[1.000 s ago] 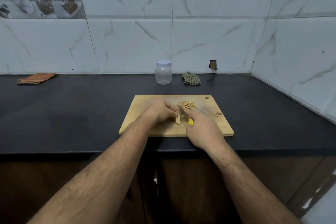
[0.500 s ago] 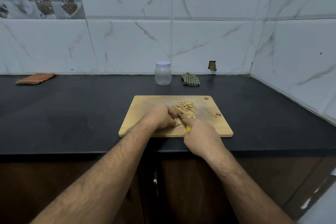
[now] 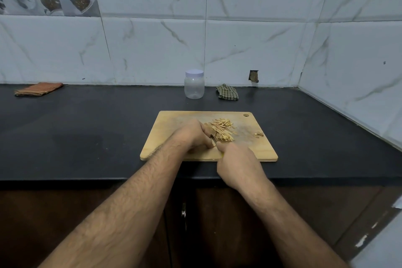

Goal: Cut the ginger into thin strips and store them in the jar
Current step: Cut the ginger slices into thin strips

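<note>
A pile of thin ginger strips lies in the middle of the cutting board. Some cutting is left, I think. The left hand curls on an uncut bit. The right hand, at 5 o'clock, grips the knife. At 12 o'clock on the counter, the jar is shut and empty.
</note>
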A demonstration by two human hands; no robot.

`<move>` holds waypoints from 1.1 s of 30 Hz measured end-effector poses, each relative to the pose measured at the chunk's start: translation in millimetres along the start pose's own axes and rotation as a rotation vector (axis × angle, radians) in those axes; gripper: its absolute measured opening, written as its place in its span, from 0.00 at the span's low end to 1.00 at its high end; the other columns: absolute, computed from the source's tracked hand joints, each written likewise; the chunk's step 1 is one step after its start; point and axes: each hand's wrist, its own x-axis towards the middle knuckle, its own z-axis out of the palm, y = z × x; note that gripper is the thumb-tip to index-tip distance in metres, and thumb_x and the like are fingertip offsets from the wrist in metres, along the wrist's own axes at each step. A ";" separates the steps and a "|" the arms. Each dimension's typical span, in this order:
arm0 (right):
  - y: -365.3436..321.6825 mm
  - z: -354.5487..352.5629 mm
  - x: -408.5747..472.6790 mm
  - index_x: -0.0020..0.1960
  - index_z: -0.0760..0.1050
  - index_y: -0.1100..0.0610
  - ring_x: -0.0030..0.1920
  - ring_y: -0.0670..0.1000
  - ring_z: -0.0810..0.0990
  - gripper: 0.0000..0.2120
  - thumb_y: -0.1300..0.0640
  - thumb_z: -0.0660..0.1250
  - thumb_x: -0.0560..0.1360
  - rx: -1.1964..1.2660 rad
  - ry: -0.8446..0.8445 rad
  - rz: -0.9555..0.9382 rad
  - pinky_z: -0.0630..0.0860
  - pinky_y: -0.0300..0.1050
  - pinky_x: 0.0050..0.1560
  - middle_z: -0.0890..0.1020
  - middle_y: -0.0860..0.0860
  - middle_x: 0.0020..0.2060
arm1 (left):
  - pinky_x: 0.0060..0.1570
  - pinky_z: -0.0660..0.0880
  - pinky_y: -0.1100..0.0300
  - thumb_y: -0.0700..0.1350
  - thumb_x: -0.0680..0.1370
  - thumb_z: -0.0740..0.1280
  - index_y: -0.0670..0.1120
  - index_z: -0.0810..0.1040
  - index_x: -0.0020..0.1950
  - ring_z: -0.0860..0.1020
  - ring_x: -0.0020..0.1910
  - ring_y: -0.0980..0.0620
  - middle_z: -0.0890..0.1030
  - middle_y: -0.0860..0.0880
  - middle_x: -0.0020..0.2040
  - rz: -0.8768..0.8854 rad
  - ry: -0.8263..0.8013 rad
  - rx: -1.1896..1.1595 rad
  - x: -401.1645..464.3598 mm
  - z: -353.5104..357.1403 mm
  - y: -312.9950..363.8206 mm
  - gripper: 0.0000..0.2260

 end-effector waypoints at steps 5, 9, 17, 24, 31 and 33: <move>13.2 1.0 -24.9 0.76 0.63 0.43 0.54 0.53 0.77 0.27 0.60 0.58 0.79 -0.023 -0.061 0.015 0.80 0.50 0.50 0.79 0.52 0.55 | 0.28 0.72 0.63 0.40 0.70 0.77 0.51 0.81 0.42 0.72 0.32 0.54 0.79 0.53 0.36 -0.026 -0.018 -0.091 3.7 1.8 -5.5 0.08; 8.0 -1.4 -18.8 0.75 0.64 0.44 0.54 0.54 0.78 0.28 0.62 0.59 0.78 -0.038 -0.042 0.024 0.79 0.49 0.48 0.80 0.52 0.55 | 0.28 0.71 0.63 0.40 0.70 0.77 0.51 0.80 0.41 0.72 0.32 0.54 0.78 0.52 0.36 -0.037 -0.022 -0.117 5.2 2.7 -6.7 0.09; 0.3 -2.9 -1.3 0.76 0.65 0.45 0.60 0.53 0.77 0.28 0.60 0.61 0.78 0.036 0.036 0.039 0.78 0.48 0.56 0.79 0.51 0.63 | 0.31 0.73 0.62 0.41 0.68 0.79 0.50 0.81 0.42 0.73 0.29 0.53 0.80 0.51 0.35 -0.028 0.015 -0.148 6.8 5.3 -11.9 0.10; -0.7 -2.1 3.8 0.74 0.68 0.46 0.60 0.52 0.77 0.25 0.60 0.60 0.79 0.053 0.014 0.003 0.78 0.48 0.58 0.77 0.51 0.66 | 0.37 0.74 0.59 0.43 0.67 0.80 0.52 0.80 0.42 0.76 0.34 0.53 0.83 0.51 0.41 -0.007 0.037 -0.118 8.1 7.0 -13.7 0.11; -3.5 -3.1 9.8 0.75 0.67 0.46 0.62 0.52 0.76 0.26 0.60 0.61 0.79 0.056 -0.012 0.011 0.77 0.46 0.60 0.75 0.51 0.69 | 0.38 0.73 0.60 0.42 0.67 0.80 0.51 0.80 0.42 0.75 0.35 0.52 0.80 0.53 0.38 -0.003 0.026 -0.106 9.2 6.7 -13.1 0.10; -3.4 -3.6 8.7 0.75 0.68 0.46 0.62 0.53 0.76 0.25 0.60 0.61 0.79 0.036 -0.013 0.011 0.77 0.46 0.59 0.76 0.52 0.67 | 0.37 0.72 0.61 0.43 0.68 0.79 0.51 0.81 0.44 0.74 0.34 0.54 0.80 0.53 0.37 -0.011 0.033 -0.094 8.1 6.5 -11.9 0.10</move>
